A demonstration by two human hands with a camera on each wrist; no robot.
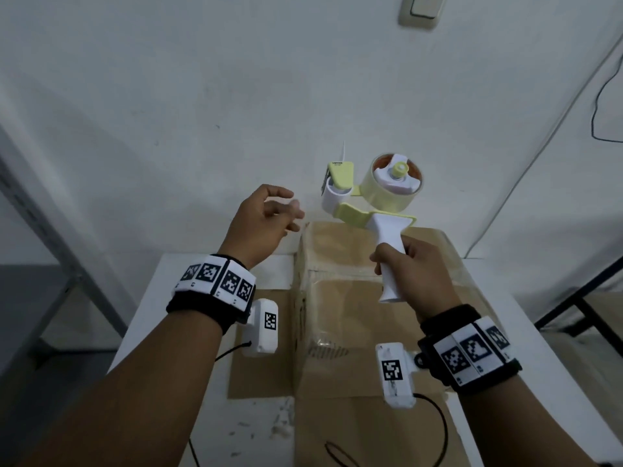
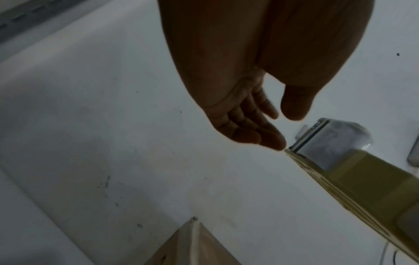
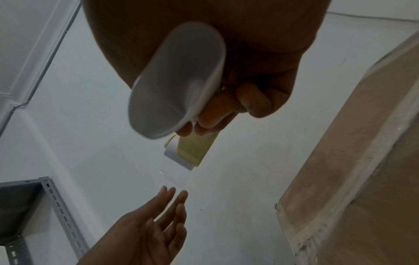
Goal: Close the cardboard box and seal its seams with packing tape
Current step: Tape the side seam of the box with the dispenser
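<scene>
A closed brown cardboard box (image 1: pixel 364 298) stands on the white table, with clear tape across its top; its taped edge (image 3: pixel 362 152) fills the right of the right wrist view. My right hand (image 1: pixel 414 274) grips the white handle of a yellow-and-white tape dispenser (image 1: pixel 374 193), held up above the box's far end with a roll of clear tape on it. My left hand (image 1: pixel 269 217) hovers in the air just left of the dispenser's front, fingers loosely spread and holding nothing. Those fingertips (image 2: pixel 272 141) sit close to the dispenser's serrated blade (image 2: pixel 310 136).
The white table (image 1: pixel 158 318) carries a flat cardboard piece (image 1: pixel 266 332) left of the box. A grey metal shelf frame (image 1: pixel 50 230) stands to the left. A white wall is close behind, with a cable (image 1: pixel 600 106) and a switch plate (image 1: pixel 421 8).
</scene>
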